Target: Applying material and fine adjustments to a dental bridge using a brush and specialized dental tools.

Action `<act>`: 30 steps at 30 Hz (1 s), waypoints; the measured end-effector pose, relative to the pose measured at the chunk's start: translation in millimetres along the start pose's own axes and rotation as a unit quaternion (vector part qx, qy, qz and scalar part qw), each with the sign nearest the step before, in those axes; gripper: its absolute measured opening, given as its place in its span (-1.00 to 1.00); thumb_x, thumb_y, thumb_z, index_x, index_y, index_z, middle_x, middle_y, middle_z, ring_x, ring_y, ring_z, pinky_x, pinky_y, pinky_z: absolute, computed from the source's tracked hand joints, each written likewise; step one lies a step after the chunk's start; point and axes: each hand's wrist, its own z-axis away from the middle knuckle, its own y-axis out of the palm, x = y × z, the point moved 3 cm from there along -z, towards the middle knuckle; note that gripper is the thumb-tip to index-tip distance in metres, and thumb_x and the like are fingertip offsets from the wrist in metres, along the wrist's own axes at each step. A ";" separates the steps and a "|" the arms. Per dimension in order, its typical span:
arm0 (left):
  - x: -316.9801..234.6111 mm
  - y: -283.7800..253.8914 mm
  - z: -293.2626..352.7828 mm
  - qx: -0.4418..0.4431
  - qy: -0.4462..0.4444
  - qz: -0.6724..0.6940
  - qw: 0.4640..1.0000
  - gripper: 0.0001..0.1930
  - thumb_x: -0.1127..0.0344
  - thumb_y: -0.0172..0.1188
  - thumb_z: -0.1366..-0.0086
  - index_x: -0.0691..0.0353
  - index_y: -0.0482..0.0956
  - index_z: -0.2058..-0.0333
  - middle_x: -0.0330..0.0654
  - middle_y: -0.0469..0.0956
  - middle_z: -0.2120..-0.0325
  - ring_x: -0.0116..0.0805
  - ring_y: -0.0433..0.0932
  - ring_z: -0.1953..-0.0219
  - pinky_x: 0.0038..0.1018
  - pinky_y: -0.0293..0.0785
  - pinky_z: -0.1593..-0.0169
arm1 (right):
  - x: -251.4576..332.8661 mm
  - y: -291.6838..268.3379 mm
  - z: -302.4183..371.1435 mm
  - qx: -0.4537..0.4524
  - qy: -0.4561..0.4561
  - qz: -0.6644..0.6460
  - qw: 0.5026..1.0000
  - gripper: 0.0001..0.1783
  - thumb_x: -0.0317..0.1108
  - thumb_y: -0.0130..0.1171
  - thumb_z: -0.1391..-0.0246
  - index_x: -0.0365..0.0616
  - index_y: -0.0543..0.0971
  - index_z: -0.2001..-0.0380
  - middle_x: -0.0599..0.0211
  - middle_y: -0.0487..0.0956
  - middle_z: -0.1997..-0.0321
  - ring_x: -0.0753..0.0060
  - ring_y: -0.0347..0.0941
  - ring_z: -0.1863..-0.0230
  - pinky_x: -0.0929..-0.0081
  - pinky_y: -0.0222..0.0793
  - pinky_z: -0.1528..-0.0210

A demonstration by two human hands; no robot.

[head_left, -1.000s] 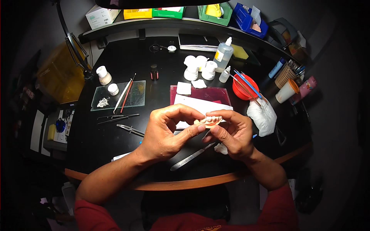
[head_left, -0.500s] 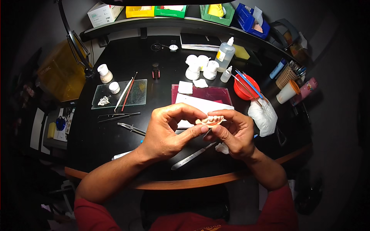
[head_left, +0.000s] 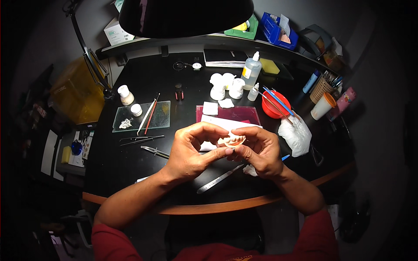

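1. The left hand [head_left: 189, 150] and right hand [head_left: 262, 152] both pinch the small tan tooth model [head_left: 233, 142], up off the black desk [head_left: 183, 198].
2. It already has teeth; I can't tell how much is left.
3. Below, the long silver metal knife [head_left: 216, 180] lies unheld.
4. Farther, thin blue and brown sticks [head_left: 278, 99] rest on the round red plastic bowl [head_left: 268, 111].

glass slab [head_left: 163, 116] on black table [head_left: 114, 163]

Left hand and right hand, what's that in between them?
A cream-and-orange dental model, showing a row of teeth, is held between the left hand and the right hand in the head view.
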 end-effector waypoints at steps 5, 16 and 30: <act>4.6 0.6 2.0 -0.041 0.000 0.035 0.999 -0.66 0.50 0.49 -0.15 0.38 0.59 0.12 -0.11 0.68 0.24 -0.40 0.67 0.14 -0.45 0.59 0.00 | 1.5 1.4 -0.3 0.008 -0.008 -0.018 1.000 -0.68 -0.52 0.23 -0.25 -0.31 0.50 -0.06 0.09 0.67 0.06 0.40 0.67 0.17 0.52 0.63 0.19; 5.9 1.2 4.8 -0.043 -0.006 0.019 0.999 -0.70 0.57 0.45 -0.16 0.31 0.58 0.15 -0.12 0.68 0.24 -0.42 0.66 0.17 -0.44 0.60 0.02 | 2.7 1.3 -1.2 0.000 -0.020 0.007 1.000 -0.71 -0.52 0.24 -0.25 -0.27 0.52 -0.03 0.17 0.66 0.05 0.43 0.65 0.10 0.57 0.63 0.19; 4.5 2.8 4.4 -0.046 0.006 -0.027 0.999 -0.67 0.57 0.47 -0.13 0.34 0.58 0.14 -0.10 0.67 0.23 -0.43 0.65 0.15 -0.43 0.57 -0.01 | 2.9 2.1 3.4 0.000 -0.008 -0.008 1.000 -0.72 -0.57 0.21 -0.25 -0.28 0.52 -0.01 0.17 0.63 0.03 0.44 0.63 0.06 0.54 0.63 0.13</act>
